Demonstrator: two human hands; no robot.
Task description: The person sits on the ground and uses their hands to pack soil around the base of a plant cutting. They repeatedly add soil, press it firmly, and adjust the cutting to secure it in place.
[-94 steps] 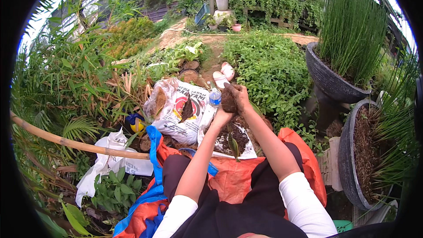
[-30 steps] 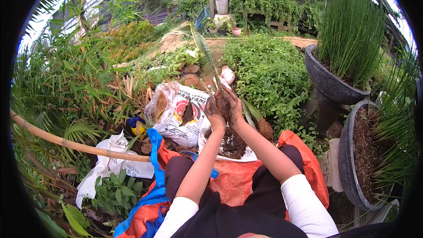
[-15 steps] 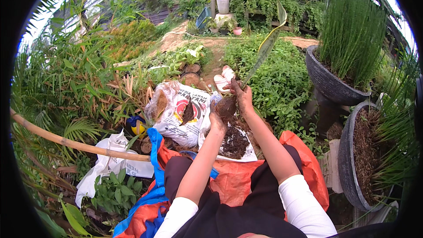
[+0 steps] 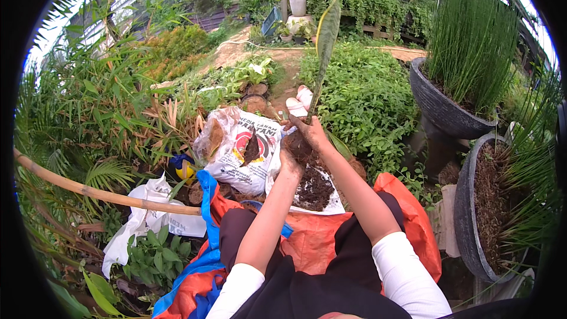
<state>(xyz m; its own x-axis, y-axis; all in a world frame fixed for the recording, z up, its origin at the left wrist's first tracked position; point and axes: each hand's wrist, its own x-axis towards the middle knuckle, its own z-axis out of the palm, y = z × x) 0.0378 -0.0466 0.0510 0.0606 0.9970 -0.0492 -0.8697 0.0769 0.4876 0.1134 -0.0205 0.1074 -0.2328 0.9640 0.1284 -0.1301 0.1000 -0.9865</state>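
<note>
A tall snake plant [image 4: 326, 35] with a yellow-edged leaf stands nearly upright between my hands. My right hand [image 4: 314, 134] is closed round its base, just above the dark root ball [image 4: 301, 147]. From below and the left, my left hand [image 4: 289, 164] cups the root ball, its fingers partly hidden by soil. Beneath them, dark loose soil [image 4: 314, 190] lies on a white sheet or opened sack [image 4: 335, 205]. To the left of my hands rests a white printed sack [image 4: 236, 168] with a dark pointed patch on it. A second green leaf [image 4: 339, 146] shows behind my right wrist.
An orange tarp [image 4: 313, 239] with blue edging spreads under my legs. A bamboo pole [image 4: 106, 194] crosses from the left. Two large dark planters [image 4: 472, 201] [image 4: 449, 106] stand at the right. Pale shoes [image 4: 300, 103] lie beyond my hands, and dense greenery [image 4: 369, 100] surrounds the spot.
The snake plant has swung from leaning right to nearly upright, its tip moving left and up. My right hand has shifted slightly left and nearer; my left hand stays on the root ball.
</note>
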